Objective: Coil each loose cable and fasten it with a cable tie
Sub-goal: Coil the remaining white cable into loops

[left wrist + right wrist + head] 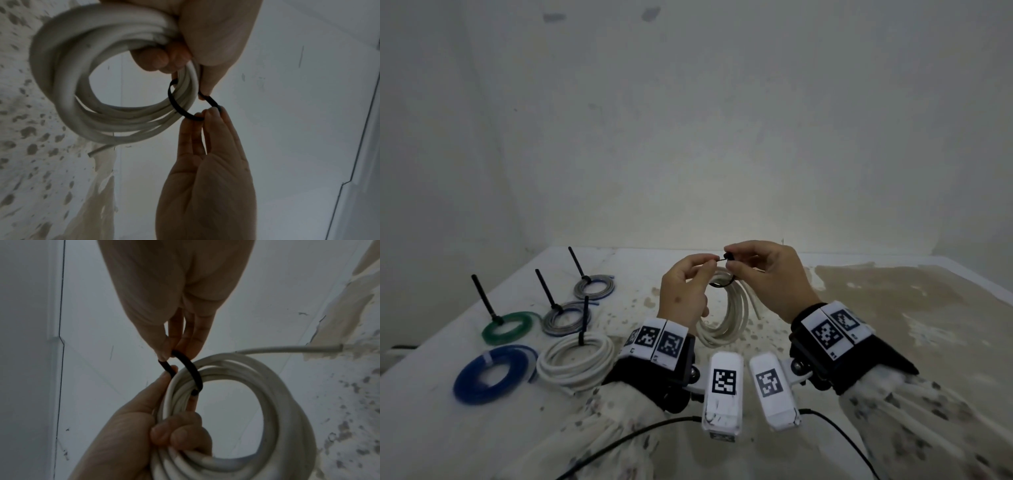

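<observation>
A white cable coil (727,317) hangs above the table, gripped by the curled lower fingers of my left hand (709,263). A black cable tie (722,285) loops round the coil's top strands. My left thumb and forefinger pinch one end of the tie. My right hand (729,257) pinches the other end, close against the left fingertips. In the left wrist view the tie (177,104) forms a loose ring round the coil (68,100). In the right wrist view the tie (190,368) arches over the coil (287,402), and a free cable end (308,349) sticks out to the right.
Several coils lie on the table's left side: green (507,328), two grey (561,319) (594,287) and white (576,364), each with a black tie tail standing up, plus a blue coil (493,374). A brown stained patch (911,308) covers the table's right side.
</observation>
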